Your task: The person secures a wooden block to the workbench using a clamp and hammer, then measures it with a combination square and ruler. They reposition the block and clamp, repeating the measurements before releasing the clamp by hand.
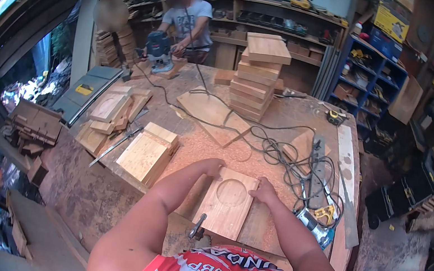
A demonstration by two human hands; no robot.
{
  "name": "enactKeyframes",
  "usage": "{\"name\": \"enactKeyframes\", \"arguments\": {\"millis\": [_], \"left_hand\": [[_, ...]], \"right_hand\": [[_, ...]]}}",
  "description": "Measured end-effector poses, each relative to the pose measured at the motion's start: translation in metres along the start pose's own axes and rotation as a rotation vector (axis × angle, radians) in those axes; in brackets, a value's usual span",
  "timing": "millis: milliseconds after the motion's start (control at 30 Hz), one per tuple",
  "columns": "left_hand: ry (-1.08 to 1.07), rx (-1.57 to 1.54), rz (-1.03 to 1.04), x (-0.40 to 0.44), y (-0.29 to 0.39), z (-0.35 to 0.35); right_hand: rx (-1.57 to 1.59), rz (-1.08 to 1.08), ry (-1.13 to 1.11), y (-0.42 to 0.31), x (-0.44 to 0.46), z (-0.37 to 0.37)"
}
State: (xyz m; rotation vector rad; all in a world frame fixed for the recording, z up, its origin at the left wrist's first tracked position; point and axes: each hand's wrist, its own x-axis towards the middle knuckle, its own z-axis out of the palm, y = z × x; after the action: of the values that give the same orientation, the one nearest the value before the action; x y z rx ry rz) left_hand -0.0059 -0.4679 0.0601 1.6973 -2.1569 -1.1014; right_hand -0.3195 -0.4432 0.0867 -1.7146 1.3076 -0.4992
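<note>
A pale wooden board (pixel 222 218) with a round recess cut into it lies in front of me at the near edge of the workbench. My left hand (pixel 214 167) is closed on its far left corner. On the far right corner, my right hand (pixel 263 190) grips the same board, thumb towards the top face; some fingers are hidden. A dark clamp (pixel 198 226) sits at the board's near left edge. Wood shavings (pixel 204 144) lie around and beyond the board.
A stack of thick boards (pixel 253 87) rises at the back. To the left stand a wooden block (pixel 147 150) and more recessed boards (pixel 111 104). Tangled black cords (pixel 283 149) and a blue router (pixel 316 228) lie right. Across the bench, another person (pixel 189 23) handles a power tool (pixel 159 50).
</note>
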Motion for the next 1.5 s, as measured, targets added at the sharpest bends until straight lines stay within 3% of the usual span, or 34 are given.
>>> {"name": "enactKeyframes", "arguments": {"millis": [67, 133, 300, 367, 467, 500, 533, 567, 600, 700, 967, 1133, 1500], "left_hand": [[-0.026, 0.055, -0.029, 0.006, 0.013, -0.009], [-0.195, -0.065, -0.202, 0.001, 0.039, -0.023], [-0.224, 0.006, -0.220, -0.001, 0.046, -0.028], [-0.239, 0.018, -0.222, 0.001, 0.049, -0.031], [-0.322, 0.310, -0.135, 0.003, 0.059, -0.028], [-0.354, 0.370, -0.106, 0.004, 0.059, -0.025], [-0.263, 0.433, -0.102, -0.004, 0.067, -0.021], [-0.171, 0.500, -0.079, -0.012, 0.074, -0.018], [-0.027, 0.497, 0.005, -0.012, 0.066, -0.007], [-0.078, 0.539, 0.016, -0.008, 0.062, -0.002], [-0.198, 0.582, -0.079, -0.007, 0.093, -0.013], [-0.056, 0.532, -0.066, -0.012, 0.097, -0.007], [-0.061, 0.510, -0.084, -0.012, 0.107, -0.008]], "right_hand": [[0.011, -0.013, -0.098, -0.002, 0.010, -0.009], [0.055, 0.186, -0.368, -0.006, 0.029, -0.016], [0.025, 0.201, -0.405, -0.012, 0.035, -0.012], [-0.019, 0.216, -0.309, -0.016, 0.027, -0.014], [-0.014, 0.181, -0.337, -0.004, 0.031, -0.013], [-0.100, 0.049, -0.303, 0.012, 0.040, -0.008], [-0.184, -0.072, -0.257, 0.026, 0.046, -0.003], [-0.232, 0.047, -0.293, -0.003, 0.033, -0.013], [-0.351, 0.031, -0.273, -0.016, 0.028, -0.015], [-0.547, -0.042, -0.187, -0.030, 0.017, -0.009], [-0.534, 0.044, -0.109, -0.040, 0.003, 0.001], [-0.458, 0.068, -0.058, -0.051, -0.013, -0.003], [-0.337, 0.071, -0.055, -0.043, -0.016, 0.000]]}}
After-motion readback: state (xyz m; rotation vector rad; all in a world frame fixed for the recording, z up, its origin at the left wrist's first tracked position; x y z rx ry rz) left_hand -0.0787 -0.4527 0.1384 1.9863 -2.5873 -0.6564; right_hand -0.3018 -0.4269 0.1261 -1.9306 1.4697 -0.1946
